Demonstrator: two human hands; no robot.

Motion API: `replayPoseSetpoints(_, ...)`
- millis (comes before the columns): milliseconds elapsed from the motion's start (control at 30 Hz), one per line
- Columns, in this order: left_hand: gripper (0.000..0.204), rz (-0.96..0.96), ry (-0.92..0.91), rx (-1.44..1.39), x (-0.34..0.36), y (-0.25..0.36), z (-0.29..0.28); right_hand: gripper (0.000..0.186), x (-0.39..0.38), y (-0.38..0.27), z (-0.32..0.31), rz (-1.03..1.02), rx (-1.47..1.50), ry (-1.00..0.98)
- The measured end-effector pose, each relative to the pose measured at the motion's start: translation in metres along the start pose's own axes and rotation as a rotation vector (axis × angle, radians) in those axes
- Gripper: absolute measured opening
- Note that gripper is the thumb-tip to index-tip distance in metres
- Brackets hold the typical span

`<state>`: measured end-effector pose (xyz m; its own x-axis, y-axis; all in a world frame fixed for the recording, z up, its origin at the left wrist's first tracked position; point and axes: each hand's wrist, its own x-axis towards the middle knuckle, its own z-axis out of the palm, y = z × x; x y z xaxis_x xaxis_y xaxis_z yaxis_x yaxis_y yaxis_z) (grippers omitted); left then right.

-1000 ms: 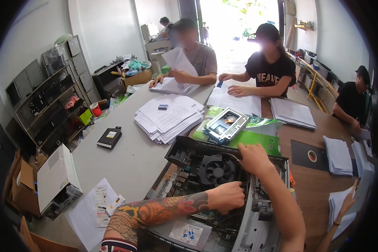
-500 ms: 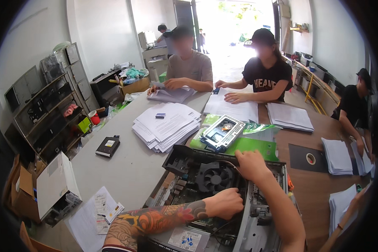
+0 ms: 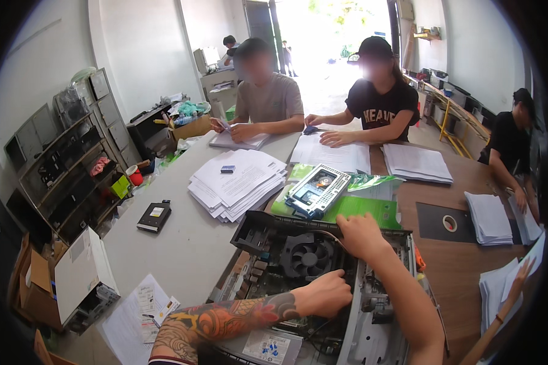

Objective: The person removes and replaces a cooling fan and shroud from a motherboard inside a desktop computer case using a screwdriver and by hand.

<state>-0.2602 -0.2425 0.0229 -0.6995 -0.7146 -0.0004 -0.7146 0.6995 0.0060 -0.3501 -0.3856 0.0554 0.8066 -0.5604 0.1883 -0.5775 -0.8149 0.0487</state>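
An opened desktop computer case point(image 3: 259, 230) lies in front of me, with a round black cooling fan point(image 3: 307, 258) and circuit boards inside. My left hand point(image 3: 326, 293), at the end of a tattooed forearm, reaches into the case just nearer than the fan. Its fingers are curled down and the tips are hidden. My right hand point(image 3: 360, 236) is closed at the case's far edge, beside a thin grey cable; what its fingers hold is hidden. Just beyond the case, a hard drive in a perforated metal bracket point(image 3: 319, 188) rests on a green sheet point(image 3: 368, 210).
Fanned papers point(image 3: 237, 188) carry a small dark part point(image 3: 228, 169). A black disc drive point(image 3: 154, 216) lies left; a white computer case point(image 3: 82, 267) stands at the near left. A tape roll point(image 3: 449, 223) and paper stacks point(image 3: 488, 218) lie right. Several people work around the table.
The view has shifted slightly. Both my hands stay almost in place at the case. Across the table, one person has lifted some papers from the stack, and a hand at right has moved over papers.
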Motion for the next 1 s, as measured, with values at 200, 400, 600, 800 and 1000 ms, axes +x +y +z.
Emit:
replayPoseSetpoints(200, 0.012, -0.037, 0.03, -0.002, -0.001, 0.0, 0.001, 0.018, -0.001, -0.001, -0.001, -0.005, 0.027, -0.006)
replayPoseSetpoints(400, 0.011, -0.017, -0.004, 0.017, -0.003, -0.001, -0.01, 0.017, -0.001, 0.002, 0.002, -0.006, 0.032, 0.015)
replayPoseSetpoints(600, 0.011, -0.007, -0.046, 0.094, -0.012, -0.005, -0.019, 0.016, 0.001, -0.002, 0.001, 0.005, 0.064, 0.018)
replayPoseSetpoints(800, 0.013, 0.003, -0.074, 0.035, -0.01, -0.007, -0.024, 0.017, -0.003, 0.001, 0.006, 0.035, 0.097, 0.0)
replayPoseSetpoints(1000, 0.017, 0.011, -0.018, -0.036, -0.011, -0.017, -0.025, 0.024, 0.006, 0.006, 0.004, 0.075, 0.161, -0.049)
